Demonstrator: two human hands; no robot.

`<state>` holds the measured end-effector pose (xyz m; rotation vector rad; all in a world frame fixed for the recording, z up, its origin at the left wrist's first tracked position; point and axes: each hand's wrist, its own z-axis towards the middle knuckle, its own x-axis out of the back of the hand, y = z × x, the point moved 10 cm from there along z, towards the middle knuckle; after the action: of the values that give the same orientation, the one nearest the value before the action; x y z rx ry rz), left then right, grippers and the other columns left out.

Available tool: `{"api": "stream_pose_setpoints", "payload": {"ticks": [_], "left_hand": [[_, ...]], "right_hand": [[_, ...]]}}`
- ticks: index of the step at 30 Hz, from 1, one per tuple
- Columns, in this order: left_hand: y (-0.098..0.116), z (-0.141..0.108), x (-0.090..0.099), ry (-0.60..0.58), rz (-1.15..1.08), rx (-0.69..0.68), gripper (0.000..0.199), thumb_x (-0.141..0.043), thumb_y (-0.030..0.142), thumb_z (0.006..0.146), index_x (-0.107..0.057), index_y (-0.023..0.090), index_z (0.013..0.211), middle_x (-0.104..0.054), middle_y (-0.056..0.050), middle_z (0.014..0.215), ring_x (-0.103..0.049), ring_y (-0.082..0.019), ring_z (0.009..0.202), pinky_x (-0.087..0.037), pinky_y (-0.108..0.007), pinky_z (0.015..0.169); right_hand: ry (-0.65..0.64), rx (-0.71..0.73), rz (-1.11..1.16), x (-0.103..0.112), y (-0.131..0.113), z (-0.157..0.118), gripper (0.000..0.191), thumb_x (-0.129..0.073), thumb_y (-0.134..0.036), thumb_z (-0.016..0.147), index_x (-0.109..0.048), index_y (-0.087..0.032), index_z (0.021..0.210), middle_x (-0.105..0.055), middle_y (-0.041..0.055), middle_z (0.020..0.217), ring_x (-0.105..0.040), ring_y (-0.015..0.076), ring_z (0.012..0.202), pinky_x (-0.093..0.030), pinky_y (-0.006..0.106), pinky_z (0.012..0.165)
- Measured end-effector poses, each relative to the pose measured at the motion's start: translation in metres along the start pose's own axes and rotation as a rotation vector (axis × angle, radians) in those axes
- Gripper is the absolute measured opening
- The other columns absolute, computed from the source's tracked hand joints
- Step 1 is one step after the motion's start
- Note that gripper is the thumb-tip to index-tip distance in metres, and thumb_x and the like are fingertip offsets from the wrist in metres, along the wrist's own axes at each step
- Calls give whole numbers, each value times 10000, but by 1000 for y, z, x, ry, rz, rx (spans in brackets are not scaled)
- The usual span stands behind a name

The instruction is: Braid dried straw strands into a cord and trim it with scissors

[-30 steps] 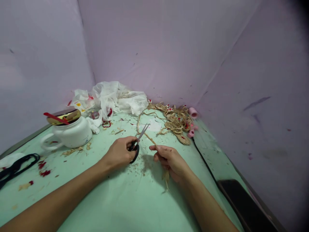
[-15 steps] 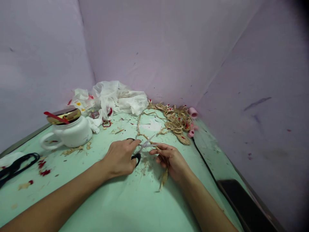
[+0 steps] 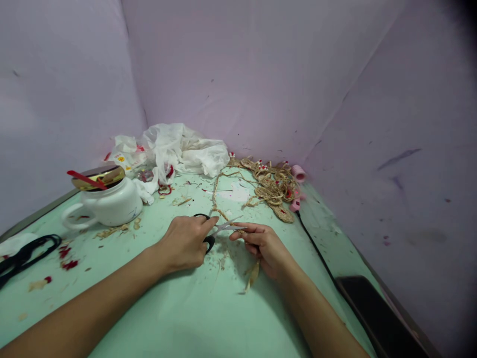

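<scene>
My left hand (image 3: 188, 241) is closed on black-handled scissors (image 3: 209, 242), whose silver blades point right, slightly parted, close to the fingers of my other hand. Between its fingertips my right hand (image 3: 263, 244) pinches a braided straw cord (image 3: 219, 213). The cord runs from there up and left, then back over the table toward a heap of coiled straw braid (image 3: 274, 191). A dry, pale husk strip (image 3: 253, 276) hangs below my right hand. Whether the blades touch the cord is too small to tell.
A white mug (image 3: 112, 204) with a gold lid and red stick stands at the left, near a black cord (image 3: 28, 256). Crumpled white plastic (image 3: 186, 149) lies at the back. A pink device (image 3: 295, 201) with a cable and a dark phone-like object (image 3: 376, 313) are at the right.
The scissor blades have closed slightly and tilted a little downward. My right fingers have shifted slightly with the cord, and the husk strip beneath is less visible at its top.
</scene>
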<state>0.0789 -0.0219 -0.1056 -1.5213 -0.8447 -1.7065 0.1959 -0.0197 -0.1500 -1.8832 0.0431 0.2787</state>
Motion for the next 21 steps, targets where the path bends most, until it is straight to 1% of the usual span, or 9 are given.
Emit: {"api": "stream_pose_setpoints", "payload": {"ticks": [4, 9, 12, 14, 16, 19, 21], "left_hand": [[-3, 0, -2, -27, -5, -7, 491, -406, 150, 646, -441, 269, 1121, -609, -22, 861, -568, -198, 751, -354, -269, 573], [-9, 0, -5, -53, -64, 28, 479, -422, 143, 642, -475, 297, 1093, -630, -7, 874, -574, -179, 746, -328, -244, 566], [-12, 1, -4, -43, -117, 47, 405, -414, 156, 662, -525, 295, 1026, -638, -1, 796, -570, -166, 701, -320, -237, 564], [-16, 1, 0, -14, -188, 68, 359, -414, 171, 671, -550, 291, 981, -633, 8, 748, -560, -152, 669, -320, -230, 569], [-22, 2, 4, 38, -283, 116, 319, -423, 195, 675, -568, 283, 944, -622, 19, 718, -544, -138, 645, -323, -221, 569], [-36, 2, 9, 124, -427, 222, 289, -425, 233, 681, -581, 257, 924, -604, 24, 701, -516, -125, 623, -329, -211, 557], [-42, 2, 9, 155, -493, 277, 308, -428, 251, 678, -579, 237, 945, -598, 19, 701, -504, -124, 619, -337, -210, 556]], "right_hand": [[-14, 7, -5, 0, -1, 0, 263, -554, -126, 560, -663, -102, 799, -650, 53, 681, -237, 8, 359, -82, 201, 380], [-23, 23, -21, -2, -4, -1, 151, -564, -131, 556, -659, -95, 668, -647, 56, 688, -240, 4, 365, -90, 206, 377], [-17, 16, -20, -1, -4, 0, 214, -567, -125, 550, -665, -95, 738, -643, 53, 674, -235, 3, 365, -92, 202, 374], [-1, 5, -6, 1, -3, 0, 263, -570, -125, 549, -659, -98, 795, -642, 51, 672, -238, 4, 363, -103, 196, 368], [16, -2, 18, 3, 0, 2, 268, -567, -133, 557, -647, -103, 810, -643, 52, 677, -269, 8, 367, -129, 186, 364], [41, 19, 59, 8, 1, 4, 253, -545, -116, 555, -633, -117, 792, -644, 50, 706, -357, 24, 401, -216, 169, 382], [49, 42, 77, 10, 0, 4, 243, -527, -91, 536, -628, -120, 756, -641, 46, 727, -404, 35, 431, -279, 172, 413]]}}
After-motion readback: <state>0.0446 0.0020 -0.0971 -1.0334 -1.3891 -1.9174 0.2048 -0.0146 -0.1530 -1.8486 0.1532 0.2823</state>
